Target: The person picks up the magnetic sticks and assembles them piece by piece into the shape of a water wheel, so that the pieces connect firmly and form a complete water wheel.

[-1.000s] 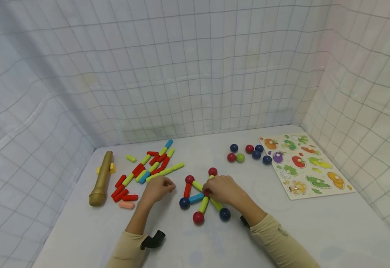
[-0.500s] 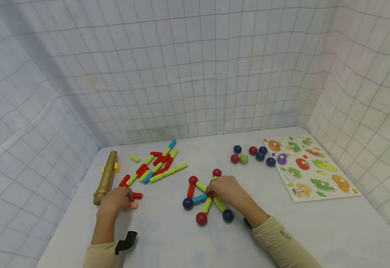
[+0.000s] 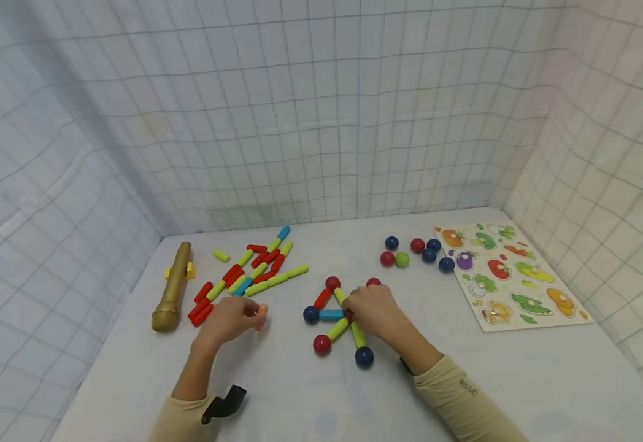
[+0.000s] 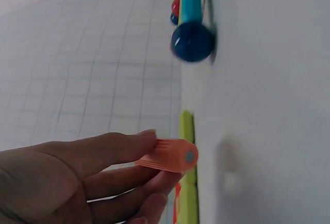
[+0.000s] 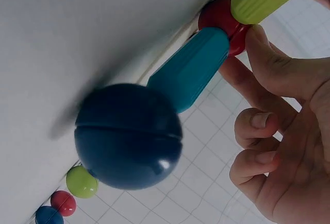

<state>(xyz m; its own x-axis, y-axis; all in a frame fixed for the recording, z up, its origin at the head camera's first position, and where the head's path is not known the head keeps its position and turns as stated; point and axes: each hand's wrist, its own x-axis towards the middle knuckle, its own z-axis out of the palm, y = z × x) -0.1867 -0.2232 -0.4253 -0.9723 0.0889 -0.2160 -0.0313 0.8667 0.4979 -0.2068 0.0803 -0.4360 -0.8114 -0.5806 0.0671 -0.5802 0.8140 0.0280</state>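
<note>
My left hand (image 3: 230, 319) pinches a salmon-coloured magnetic rod (image 3: 261, 317) between thumb and fingers, held above the table. A round metal end shows on this rod (image 4: 179, 155) in the left wrist view. Over at the middle, my right hand (image 3: 373, 310) pinches the red centre ball (image 5: 223, 20) of a star-like build. Yellow-green rods (image 3: 337, 329) and a blue rod (image 3: 331, 315) spread from that centre. Outer ends carry a dark blue ball (image 3: 311, 315), a red ball (image 3: 322, 344) and others. A red rod (image 3: 323, 299) bridges two outer balls. My right hand hides part of the build in the head view.
Loose red, yellow-green and blue rods (image 3: 233, 274) lie at the left. Beside them is a gold microphone-shaped toy (image 3: 172, 291) with yellow blocks. Several loose balls (image 3: 402, 259) sit at the back right, near a vegetable puzzle board (image 3: 509, 273). Grid-patterned cloth walls surround the table.
My left hand went left to the loose rods, took hold of the salmon rod and came back rightward with it. The build has turned clockwise under my right hand, which keeps its grip.
</note>
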